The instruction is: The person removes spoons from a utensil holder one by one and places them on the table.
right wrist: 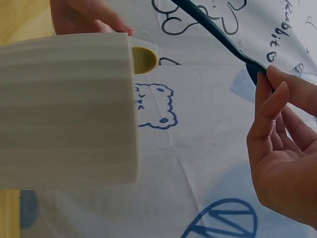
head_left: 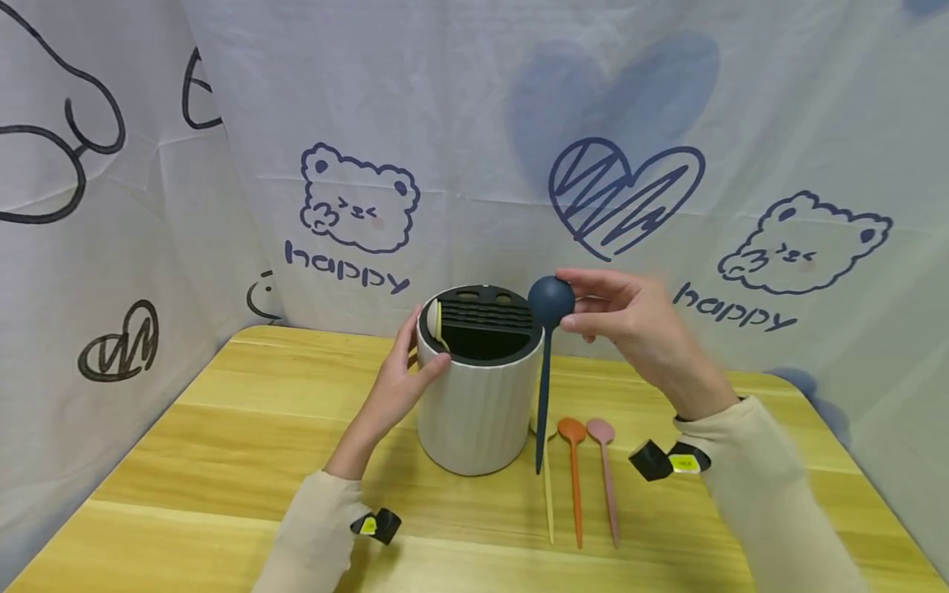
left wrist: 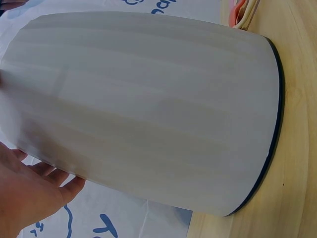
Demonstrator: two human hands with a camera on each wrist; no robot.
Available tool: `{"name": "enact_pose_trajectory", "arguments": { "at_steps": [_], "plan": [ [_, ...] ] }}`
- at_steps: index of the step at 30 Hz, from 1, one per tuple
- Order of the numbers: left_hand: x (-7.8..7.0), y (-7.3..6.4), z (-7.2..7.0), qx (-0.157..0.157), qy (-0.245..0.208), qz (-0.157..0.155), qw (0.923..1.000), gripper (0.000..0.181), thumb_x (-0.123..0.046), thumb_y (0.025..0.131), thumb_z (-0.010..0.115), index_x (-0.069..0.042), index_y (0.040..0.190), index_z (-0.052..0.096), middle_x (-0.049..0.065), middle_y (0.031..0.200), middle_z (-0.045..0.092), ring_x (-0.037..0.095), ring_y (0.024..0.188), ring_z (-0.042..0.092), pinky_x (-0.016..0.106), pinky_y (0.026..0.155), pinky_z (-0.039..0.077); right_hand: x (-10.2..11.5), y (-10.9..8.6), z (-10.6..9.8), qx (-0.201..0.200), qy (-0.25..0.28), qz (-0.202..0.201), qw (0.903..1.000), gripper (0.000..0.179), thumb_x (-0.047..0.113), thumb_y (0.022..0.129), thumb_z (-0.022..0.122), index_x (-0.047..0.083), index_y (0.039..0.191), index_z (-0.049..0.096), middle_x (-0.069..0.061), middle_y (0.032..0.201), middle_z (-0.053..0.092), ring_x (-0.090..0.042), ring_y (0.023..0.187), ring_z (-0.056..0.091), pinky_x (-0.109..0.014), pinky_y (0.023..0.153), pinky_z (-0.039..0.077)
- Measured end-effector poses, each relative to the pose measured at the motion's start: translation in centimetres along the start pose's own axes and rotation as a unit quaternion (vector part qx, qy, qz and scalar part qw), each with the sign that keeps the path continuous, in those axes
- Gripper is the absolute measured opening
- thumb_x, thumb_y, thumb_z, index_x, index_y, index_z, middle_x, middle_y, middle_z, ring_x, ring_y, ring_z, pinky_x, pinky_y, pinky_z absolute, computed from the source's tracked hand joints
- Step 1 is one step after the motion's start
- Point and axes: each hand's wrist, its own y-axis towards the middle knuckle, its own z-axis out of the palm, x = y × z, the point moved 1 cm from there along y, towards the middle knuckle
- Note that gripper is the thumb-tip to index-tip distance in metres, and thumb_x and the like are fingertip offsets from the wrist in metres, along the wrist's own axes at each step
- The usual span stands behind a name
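A white ribbed utensil holder with a black slotted lid stands upright on the table. My left hand grips its left side near the top, thumb at the front rim. Out of the lid's left side pokes the yellow head of a utensil, its handle hidden inside. Right of the holder, my right hand pinches a dark blue spoon by its round bowl. The handle hangs down, its tip below the rim and outside the holder.
Beside the holder on the wooden table lie a pale yellow spoon, an orange spoon and a pink spoon, side by side with handles toward me. A printed white cloth hangs behind the table.
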Motion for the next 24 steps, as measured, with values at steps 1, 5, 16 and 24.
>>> {"name": "enact_pose_trajectory", "arguments": {
  "at_steps": [1,5,16,24],
  "plan": [
    [0.0,0.0,0.0,0.000,-0.001,0.001,1.0000,0.085,-0.042,0.090,0.060,-0.014,0.156,0.014,0.012,0.158,0.019,0.034,0.142,0.023,0.053,0.111,0.026,-0.5,-0.2,-0.1,0.002,0.002,0.003,1.0000,0.042,-0.016,0.081,0.064,0.010,0.113,0.072,-0.006,0.094,0.069,-0.016,0.073,0.060,-0.022,0.060,0.049],
    [0.1,0.0,-0.1,0.000,-0.001,0.005,1.0000,0.084,-0.041,0.091,0.060,-0.014,0.156,0.014,0.012,0.159,0.018,0.034,0.142,0.022,0.054,0.110,0.026,-2.1,-1.0,-0.4,0.001,-0.002,0.022,0.9997,0.039,-0.013,0.082,0.065,0.009,0.114,0.072,-0.006,0.093,0.067,-0.016,0.073,0.060,-0.022,0.061,0.050],
    [0.0,0.1,-0.1,0.001,0.002,0.008,1.0000,0.087,-0.046,0.089,0.061,-0.014,0.156,0.014,0.011,0.159,0.018,0.034,0.142,0.022,0.053,0.111,0.026,-5.9,-3.1,-0.7,-0.003,0.014,0.060,0.9981,0.040,-0.011,0.083,0.066,0.011,0.116,0.071,-0.004,0.094,0.067,-0.014,0.074,0.060,-0.022,0.063,0.051],
    [0.1,0.0,-0.1,-0.002,-0.005,0.010,0.9999,0.093,-0.055,0.087,0.061,-0.015,0.156,0.014,0.012,0.158,0.019,0.034,0.142,0.023,0.053,0.111,0.026,-8.4,-4.1,-1.1,0.006,-0.004,0.128,0.9917,0.044,-0.007,0.083,0.068,-0.010,0.126,0.058,-0.004,0.099,0.068,-0.015,0.080,0.064,-0.024,0.074,0.055]
  ]
}}
